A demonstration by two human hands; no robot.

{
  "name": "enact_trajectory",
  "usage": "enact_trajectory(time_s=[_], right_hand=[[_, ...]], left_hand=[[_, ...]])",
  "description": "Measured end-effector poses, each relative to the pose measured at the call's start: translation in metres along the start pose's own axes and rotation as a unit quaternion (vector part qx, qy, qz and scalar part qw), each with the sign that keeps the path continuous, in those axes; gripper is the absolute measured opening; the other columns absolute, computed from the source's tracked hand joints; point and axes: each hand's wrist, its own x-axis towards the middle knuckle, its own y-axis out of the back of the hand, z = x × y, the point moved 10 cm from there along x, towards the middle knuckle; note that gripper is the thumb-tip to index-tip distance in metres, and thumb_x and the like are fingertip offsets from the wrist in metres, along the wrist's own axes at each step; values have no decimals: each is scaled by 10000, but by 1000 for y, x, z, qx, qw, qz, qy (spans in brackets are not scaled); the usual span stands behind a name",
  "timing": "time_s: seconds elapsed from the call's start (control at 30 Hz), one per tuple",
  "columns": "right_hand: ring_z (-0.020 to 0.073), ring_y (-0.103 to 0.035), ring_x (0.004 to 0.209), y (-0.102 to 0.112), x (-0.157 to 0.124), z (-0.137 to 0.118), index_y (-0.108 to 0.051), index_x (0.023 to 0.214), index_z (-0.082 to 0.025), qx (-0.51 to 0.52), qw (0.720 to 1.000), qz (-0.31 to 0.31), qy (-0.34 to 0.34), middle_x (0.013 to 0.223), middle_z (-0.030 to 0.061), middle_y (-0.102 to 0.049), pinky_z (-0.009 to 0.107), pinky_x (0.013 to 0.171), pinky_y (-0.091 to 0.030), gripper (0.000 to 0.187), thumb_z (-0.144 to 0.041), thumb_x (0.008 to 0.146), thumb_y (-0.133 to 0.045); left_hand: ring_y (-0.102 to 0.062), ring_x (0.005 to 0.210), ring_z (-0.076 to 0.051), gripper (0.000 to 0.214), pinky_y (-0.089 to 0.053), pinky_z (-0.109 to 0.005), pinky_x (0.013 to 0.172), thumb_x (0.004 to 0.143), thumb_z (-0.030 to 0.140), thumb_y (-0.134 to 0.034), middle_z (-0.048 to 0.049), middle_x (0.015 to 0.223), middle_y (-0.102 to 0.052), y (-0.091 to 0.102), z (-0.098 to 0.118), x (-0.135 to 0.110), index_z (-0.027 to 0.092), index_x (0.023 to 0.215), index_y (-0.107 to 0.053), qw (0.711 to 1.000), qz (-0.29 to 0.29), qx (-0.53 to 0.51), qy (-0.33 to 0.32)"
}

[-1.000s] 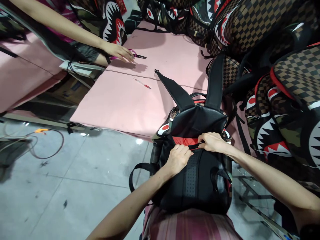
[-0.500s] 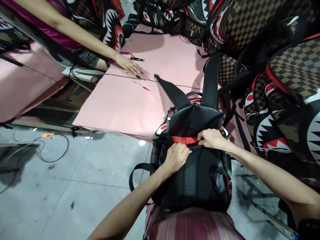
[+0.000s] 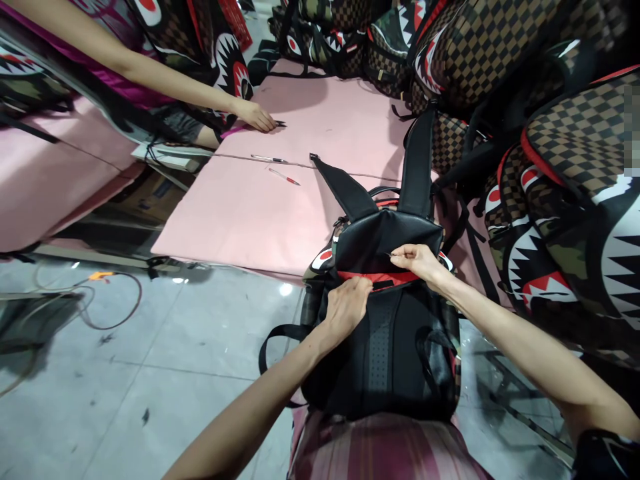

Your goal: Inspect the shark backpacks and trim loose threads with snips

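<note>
A black backpack (image 3: 345, 373) leans with its back panel facing me, its lower end at my lap and its top against the table edge. A slit across the panel shows red lining (image 3: 400, 278). My left hand (image 3: 349, 307) is closed on the slit's lower edge, left of the middle. Above the slit's right part, my right hand (image 3: 417, 263) is closed in a pinch. A thin, dark sliver sticks out from its fingertips, too small to name. Two shoulder straps (image 3: 417, 160) lie up over the pink tabletop.
Pink-covered table (image 3: 225, 227) ahead carries a red pen (image 3: 284, 177) and a black pen (image 3: 269, 159). A co-worker's hand (image 3: 257, 117) holds small dark snips (image 3: 281, 124). Checked shark-face backpacks (image 3: 493, 50) are piled right and behind. A hose (image 3: 117, 325) lies on the floor.
My right hand has lifted off the slit's edge and moved slightly up and left, pinching. My left hand stays on the edge. The co-worker's hand has moved back to the snips, uncovering the black pen.
</note>
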Motion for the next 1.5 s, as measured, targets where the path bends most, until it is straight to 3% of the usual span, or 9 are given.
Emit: enact_trajectory(time_s=[0.1,0.17,0.33,0.53,0.67,0.8,0.87,0.97,1.5], right_hand=[[101,-507,627,4,-2,1,-620,743,-146,12,1000,19,5,680,-14,-589,252,635,-388,266,-366,607,-680],[101,-500,618,6,-1,2,-610,733,-148,10,1000,23,3,669,-18,-579,253,623,-385,272,-369,592,-682],[100,-492,612,8,3,4,-600,718,-154,7,1000,23,12,657,-25,-565,251,613,-385,271,-373,579,-677],[104,-501,608,9,6,9,-608,772,-155,-16,1000,18,19,649,-28,-559,245,608,-391,239,-352,645,-654],[134,-561,676,13,-1,4,-622,813,-169,-93,995,15,25,714,-4,-619,252,644,-411,207,-353,719,-625],[205,-608,881,15,-16,-10,-595,1007,-206,-346,937,17,43,912,39,-673,283,735,-417,300,-425,806,-556],[223,-615,909,10,-20,-9,-560,1079,-209,-409,912,-13,29,957,58,-675,289,731,-419,325,-426,842,-506],[230,-627,898,3,-23,-7,-592,1040,-230,-468,882,-46,-2,949,49,-684,284,704,-418,262,-380,842,-506],[186,-636,804,-11,-14,-12,-692,800,-264,-445,893,-60,-15,800,-11,-702,247,628,-380,144,-328,778,-565]], left_hand=[[-630,897,-192,284,-432,-268,722,871,259,-497,-70,1027,-678,-12,-6,23,202,1131,-597,987,-150,29,39],[-638,909,-210,287,-439,-276,742,840,298,-528,-45,1013,-697,-18,-2,40,265,1100,-645,974,-222,41,20],[-660,819,-181,212,-452,-237,686,762,345,-586,44,865,-723,-28,0,63,375,935,-705,958,-282,45,12],[-659,856,-245,248,-475,-334,749,828,314,-453,-30,886,-712,-32,0,54,254,869,-690,967,-239,79,21],[-661,856,-300,311,-484,-396,743,870,218,-342,-149,916,-692,-28,-9,49,110,970,-616,972,-189,113,81],[-669,848,-290,315,-491,-381,724,903,184,-275,-159,877,-689,-21,-20,46,80,999,-556,972,-152,115,140],[-671,851,-267,299,-491,-354,726,917,205,-280,-128,869,-695,-19,-21,45,105,980,-555,973,-149,99,144],[-671,861,-238,280,-485,-325,737,928,223,-293,-92,883,-700,-17,-23,44,130,976,-552,977,-145,75,141],[-659,836,-224,248,-450,-303,714,915,216,-320,-74,866,-683,-11,-19,44,148,955,-555,984,-119,18,130]])
